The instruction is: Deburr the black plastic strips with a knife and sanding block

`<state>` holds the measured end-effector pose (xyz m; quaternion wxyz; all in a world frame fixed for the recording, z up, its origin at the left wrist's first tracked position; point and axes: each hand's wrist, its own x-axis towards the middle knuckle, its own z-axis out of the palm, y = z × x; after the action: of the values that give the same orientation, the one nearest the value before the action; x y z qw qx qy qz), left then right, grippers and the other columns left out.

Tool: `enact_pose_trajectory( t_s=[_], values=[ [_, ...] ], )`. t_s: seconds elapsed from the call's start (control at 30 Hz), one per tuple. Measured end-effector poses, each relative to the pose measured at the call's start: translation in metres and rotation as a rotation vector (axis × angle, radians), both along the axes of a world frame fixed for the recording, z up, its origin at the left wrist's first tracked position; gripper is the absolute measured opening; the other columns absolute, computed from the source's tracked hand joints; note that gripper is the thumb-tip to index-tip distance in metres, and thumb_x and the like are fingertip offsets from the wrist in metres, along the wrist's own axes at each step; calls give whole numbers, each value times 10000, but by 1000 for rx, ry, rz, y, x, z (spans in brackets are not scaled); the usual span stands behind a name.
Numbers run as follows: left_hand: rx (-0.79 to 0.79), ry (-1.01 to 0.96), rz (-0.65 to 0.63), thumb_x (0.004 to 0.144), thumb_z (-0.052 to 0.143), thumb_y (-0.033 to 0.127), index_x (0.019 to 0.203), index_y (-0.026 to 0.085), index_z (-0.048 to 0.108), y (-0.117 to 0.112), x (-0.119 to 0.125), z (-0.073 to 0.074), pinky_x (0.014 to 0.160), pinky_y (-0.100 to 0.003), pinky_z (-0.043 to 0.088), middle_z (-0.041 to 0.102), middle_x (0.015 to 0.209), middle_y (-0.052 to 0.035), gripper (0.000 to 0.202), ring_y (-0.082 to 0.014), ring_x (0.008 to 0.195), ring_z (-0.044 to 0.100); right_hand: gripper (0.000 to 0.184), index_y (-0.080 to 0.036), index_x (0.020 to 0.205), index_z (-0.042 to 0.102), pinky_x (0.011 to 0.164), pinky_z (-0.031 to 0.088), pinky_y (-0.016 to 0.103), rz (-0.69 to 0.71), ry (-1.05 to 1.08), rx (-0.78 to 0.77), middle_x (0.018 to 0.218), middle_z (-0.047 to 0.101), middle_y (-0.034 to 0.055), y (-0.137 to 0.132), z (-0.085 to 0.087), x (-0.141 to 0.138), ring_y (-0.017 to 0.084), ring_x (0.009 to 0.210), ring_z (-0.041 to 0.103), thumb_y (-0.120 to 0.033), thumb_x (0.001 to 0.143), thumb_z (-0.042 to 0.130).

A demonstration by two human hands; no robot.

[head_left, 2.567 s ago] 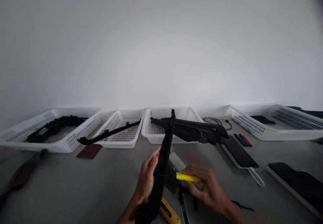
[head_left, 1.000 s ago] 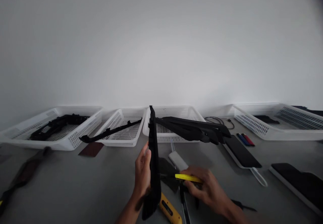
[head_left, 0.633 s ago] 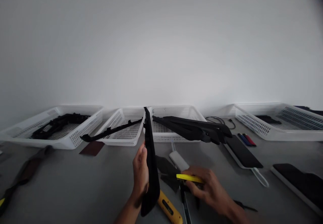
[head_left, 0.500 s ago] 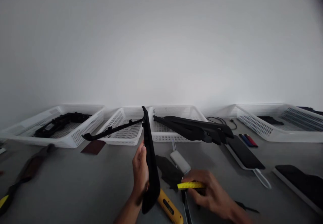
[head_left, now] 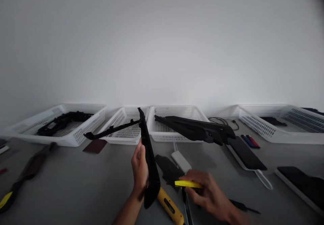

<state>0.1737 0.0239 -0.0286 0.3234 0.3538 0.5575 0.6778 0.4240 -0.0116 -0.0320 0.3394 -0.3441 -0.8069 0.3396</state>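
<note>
Grey bench [head_left: 88, 184] stretches along the left hand [head_left: 140, 171], whose fingers are closed around a long black plastic trim piece [head_left: 151, 171], raised at a tilt, its upper tip overlapping the narrow white basket [head_left: 123, 140] in view. Its lower end nears a yellow-cased tool [head_left: 170, 206]; a gap separates its edge from the yellow ribbed tool [head_left: 187, 183] pinched in the right hand's [head_left: 207, 193] fingers

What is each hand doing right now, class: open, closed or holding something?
Left hand: closed, holding a long black part.
Right hand: closed, holding a yellow tool.
</note>
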Motion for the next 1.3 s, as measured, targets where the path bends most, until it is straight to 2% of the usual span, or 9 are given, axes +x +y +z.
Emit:
enact_pose_trajectory(
  t_s=[0.17, 0.3, 0.47, 0.67, 0.73, 0.87, 1.07, 1.2, 1.3],
  values=[
    [-12, -8, 5, 1056, 541, 500, 1363, 239, 737, 0, -1, 3, 1246, -409, 439, 697, 1531, -87, 447, -293, 1507, 555, 207, -272, 1092, 844, 812, 612, 374, -35, -13, 30, 1035, 832, 97, 0, -2, 8, 275, 925, 787, -375, 964, 717],
    [-18, 17, -15, 1064, 521, 514, 1358, 240, 740, 1, -2, 1, 1243, -387, 437, 703, 1524, -78, 458, -283, 1517, 544, 235, -261, 1080, 843, 758, 609, 339, -8, 3, 19, 997, 831, 101, 1, 0, 8, 258, 892, 788, -409, 992, 683],
    [10, 26, -20, 1064, 534, 512, 1375, 235, 731, 2, 0, -3, 1256, -403, 416, 693, 1535, -87, 460, -279, 1500, 562, 252, -270, 1079, 845, 802, 632, 368, 8, 47, 15, 1008, 839, 96, 0, 6, 4, 271, 904, 801, -440, 1006, 675],
    [13, 65, 15, 1039, 586, 549, 1441, 225, 695, 0, 0, -2, 1179, -413, 494, 717, 1500, -110, 528, -313, 1439, 619, 246, -283, 1168, 831, 863, 648, 405, -6, 52, 109, 1083, 836, 119, -6, -8, 1, 301, 1015, 800, -410, 1011, 691],
    [-12, 58, 52, 1024, 597, 589, 1451, 202, 684, 1, -2, -2, 1151, -420, 512, 738, 1461, -130, 583, -330, 1402, 646, 238, -280, 1176, 824, 847, 645, 402, 29, 46, 118, 1068, 838, 109, -6, -10, -1, 290, 987, 802, -383, 1000, 703],
    [-15, 71, 80, 988, 609, 677, 1454, 197, 679, 3, -4, -3, 1070, -403, 561, 776, 1381, -132, 673, -342, 1331, 687, 239, -277, 1161, 834, 707, 607, 332, 64, 39, 50, 915, 822, 76, -6, 1, -9, 237, 795, 777, -301, 1016, 646],
    [-18, 83, 81, 1007, 592, 656, 1459, 203, 673, 3, -2, -4, 1002, -349, 562, 780, 1351, -124, 646, -299, 1238, 719, 225, -283, 1131, 851, 743, 590, 331, 129, 32, 4, 936, 826, 72, -7, 11, -9, 235, 814, 772, -293, 997, 671],
    [-31, 83, 89, 978, 599, 707, 1465, 154, 664, 3, -3, -7, 762, -319, 575, 814, 1048, -102, 740, -255, 912, 743, 251, -249, 1133, 845, 760, 583, 321, 72, 37, 2, 938, 822, 85, -6, 9, -11, 238, 841, 768, -335, 1025, 635],
    [4, 109, 81, 947, 614, 751, 1500, 160, 633, 0, -2, -8, 553, -273, 478, 656, 703, 14, 811, -171, 596, 573, 253, -219, 1109, 838, 750, 573, 304, 72, -13, -10, 928, 817, 88, -6, 8, -15, 232, 835, 763, -304, 1026, 615]
  ],
)
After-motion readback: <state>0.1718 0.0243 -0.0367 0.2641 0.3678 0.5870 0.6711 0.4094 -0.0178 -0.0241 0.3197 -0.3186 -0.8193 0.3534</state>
